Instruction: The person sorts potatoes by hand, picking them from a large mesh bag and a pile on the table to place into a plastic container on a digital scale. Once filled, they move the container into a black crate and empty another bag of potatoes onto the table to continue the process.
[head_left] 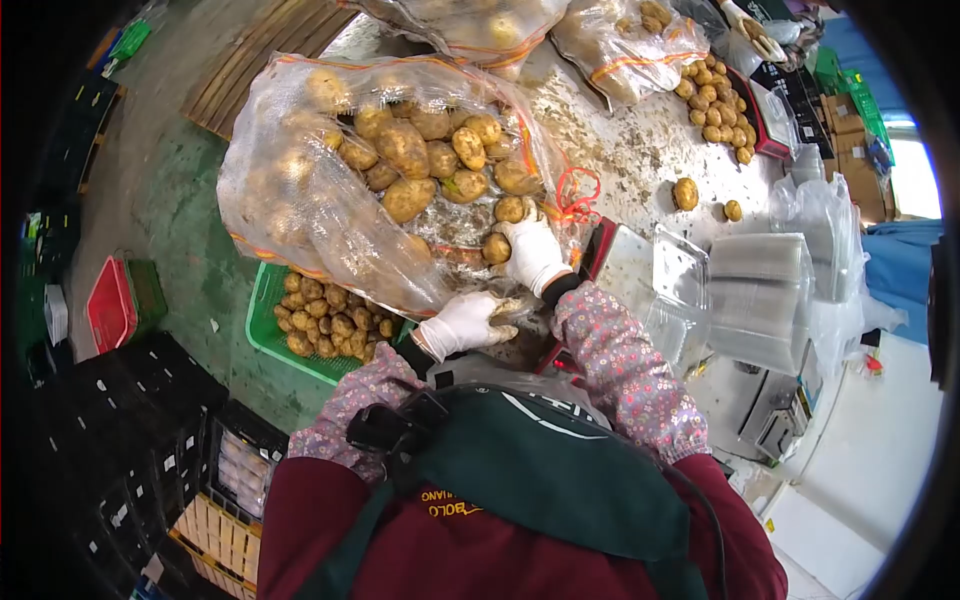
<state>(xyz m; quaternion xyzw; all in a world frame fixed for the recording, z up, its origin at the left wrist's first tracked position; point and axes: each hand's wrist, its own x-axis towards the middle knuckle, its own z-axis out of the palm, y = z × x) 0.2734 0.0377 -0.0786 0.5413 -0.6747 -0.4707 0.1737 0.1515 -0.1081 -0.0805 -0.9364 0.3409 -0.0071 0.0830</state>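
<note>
A large clear plastic bag (330, 225) lies open on the table, with many soil-covered potatoes (405, 150) inside. At its near right mouth, my right hand (535, 250), in a white glove, has its fingers and thumb closed around a small potato (509, 209). Another small potato (496, 248) lies just under that hand, by the palm. My left hand (462, 326), also gloved in white, is at the bag's near edge with fingers and thumb apart and nothing between them. Soil marks its fingertips.
A green crate (262, 318) of small potatoes stands at the left, below the table edge. Stacked clear trays (758, 290) and a scale (625, 262) are on the right. Loose potatoes (685, 194) and a heap (715, 105) lie farther back, near another person's gloved hand (755, 35).
</note>
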